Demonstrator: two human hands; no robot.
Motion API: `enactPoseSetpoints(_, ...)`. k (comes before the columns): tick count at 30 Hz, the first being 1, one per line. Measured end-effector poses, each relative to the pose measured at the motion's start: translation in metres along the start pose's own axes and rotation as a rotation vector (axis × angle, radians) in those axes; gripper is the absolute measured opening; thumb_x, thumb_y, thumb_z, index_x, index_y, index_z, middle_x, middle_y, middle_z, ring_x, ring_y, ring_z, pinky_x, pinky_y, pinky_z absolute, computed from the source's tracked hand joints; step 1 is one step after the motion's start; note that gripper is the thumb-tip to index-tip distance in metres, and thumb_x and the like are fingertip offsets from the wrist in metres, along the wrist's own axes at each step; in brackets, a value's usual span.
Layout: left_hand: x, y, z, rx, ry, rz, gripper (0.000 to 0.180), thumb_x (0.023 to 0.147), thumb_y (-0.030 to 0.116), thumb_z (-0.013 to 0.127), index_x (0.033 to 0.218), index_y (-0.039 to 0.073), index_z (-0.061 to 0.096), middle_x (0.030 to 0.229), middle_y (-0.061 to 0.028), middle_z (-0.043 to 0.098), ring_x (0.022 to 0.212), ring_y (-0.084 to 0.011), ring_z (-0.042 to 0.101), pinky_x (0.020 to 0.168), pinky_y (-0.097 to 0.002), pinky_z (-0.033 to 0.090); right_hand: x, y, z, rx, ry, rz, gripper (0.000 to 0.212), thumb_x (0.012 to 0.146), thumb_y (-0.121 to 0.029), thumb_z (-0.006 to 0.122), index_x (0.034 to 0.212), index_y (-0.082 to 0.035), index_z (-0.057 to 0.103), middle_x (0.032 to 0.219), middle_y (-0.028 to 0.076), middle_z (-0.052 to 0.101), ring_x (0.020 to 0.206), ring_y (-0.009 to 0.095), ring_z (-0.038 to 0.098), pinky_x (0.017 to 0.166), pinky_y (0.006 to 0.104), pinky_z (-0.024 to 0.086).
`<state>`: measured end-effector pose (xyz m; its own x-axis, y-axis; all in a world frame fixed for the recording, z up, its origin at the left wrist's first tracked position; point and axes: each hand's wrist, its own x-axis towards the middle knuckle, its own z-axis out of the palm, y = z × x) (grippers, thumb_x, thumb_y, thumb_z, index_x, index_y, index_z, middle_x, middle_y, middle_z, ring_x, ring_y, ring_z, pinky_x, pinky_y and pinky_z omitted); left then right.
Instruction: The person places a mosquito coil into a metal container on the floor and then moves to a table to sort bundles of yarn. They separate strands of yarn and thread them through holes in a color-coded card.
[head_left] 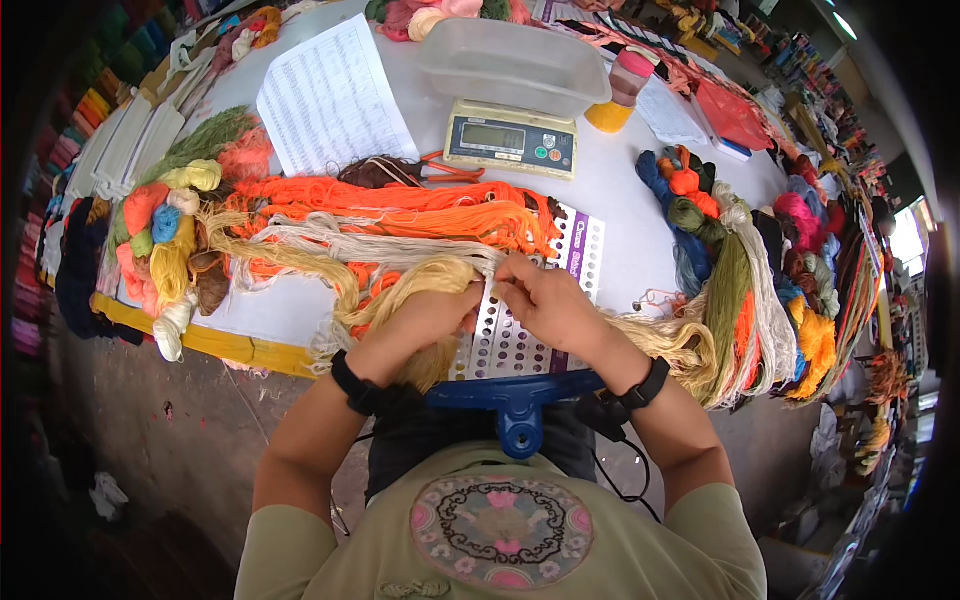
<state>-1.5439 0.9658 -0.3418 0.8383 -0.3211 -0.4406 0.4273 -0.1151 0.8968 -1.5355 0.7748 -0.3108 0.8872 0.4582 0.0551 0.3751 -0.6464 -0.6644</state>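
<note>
A white punched card (510, 335) with rows of round holes and a purple band lies at the table's front edge, before my body. From the left, my left hand (440, 312) reaches its edge, closed around a hank of pale yellow thread (425, 280) that drapes over and below the wrist. Bent and pinched together, the fingers of my right hand (545, 305) are over the card's left row of holes; what lies between them is too small to make out. Greyish-white thread (390, 243) ends beside those fingertips. Behind it lie bright orange hanks (400, 205).
A blue metal bracket (517, 400) juts from the table edge toward my waist. Farther back stand a digital scale (512, 138) with a clear plastic tub (515, 65), and a printed sheet (335, 98). Mixed thread hanks heap at left (160, 235) and right (740, 270).
</note>
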Motion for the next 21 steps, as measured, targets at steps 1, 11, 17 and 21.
enactPoseSetpoints(1,-0.005,-0.002,-0.005,0.109,0.112,0.068,0.027,0.093,0.031,0.051,0.08,0.009,0.06,0.058,0.0008,0.051,0.049,-0.0068,0.043,0.045,-0.0241,0.032,0.0,0.0,-0.002,-0.002,0.002,-0.003,0.015,0.088,-0.014,0.06,0.099,-0.007,0.052,0.071,0.016,0.062,0.065,0.032,0.063,0.058,0.0381,0.048)
enactPoseSetpoints(11,-0.017,-0.003,-0.028,-0.154,0.159,0.125,0.019,0.093,0.025,0.058,0.09,0.006,0.059,0.068,0.001,0.055,0.05,-0.0059,0.046,0.043,-0.0214,0.034,-0.001,0.006,0.001,0.125,-0.054,0.04,0.016,0.091,-0.018,0.059,0.099,-0.008,0.049,0.066,0.009,0.058,0.059,0.019,0.058,0.058,0.0325,0.046)
enactPoseSetpoints(17,-0.022,-0.004,-0.02,-0.093,0.18,0.136,0.023,0.089,0.025,0.062,0.097,0.004,0.06,0.075,0.0,0.056,0.057,-0.0048,0.044,0.044,-0.0217,0.032,-0.001,0.014,0.003,0.162,-0.037,0.017,0.016,0.091,-0.017,0.059,0.1,-0.009,0.049,0.065,0.007,0.056,0.058,0.018,0.057,0.057,0.0326,0.045)
enactPoseSetpoints(21,-0.027,0.011,-0.022,-0.628,-0.265,-0.078,0.025,0.087,0.015,0.059,0.11,0.005,0.059,0.088,-0.0029,0.064,0.059,-0.0038,0.046,0.043,-0.0224,0.031,0.001,0.015,0.0,0.208,-0.121,0.03,0.02,0.091,-0.018,0.059,0.104,-0.008,0.047,0.066,0.007,0.058,0.058,0.018,0.057,0.057,0.0327,0.045)
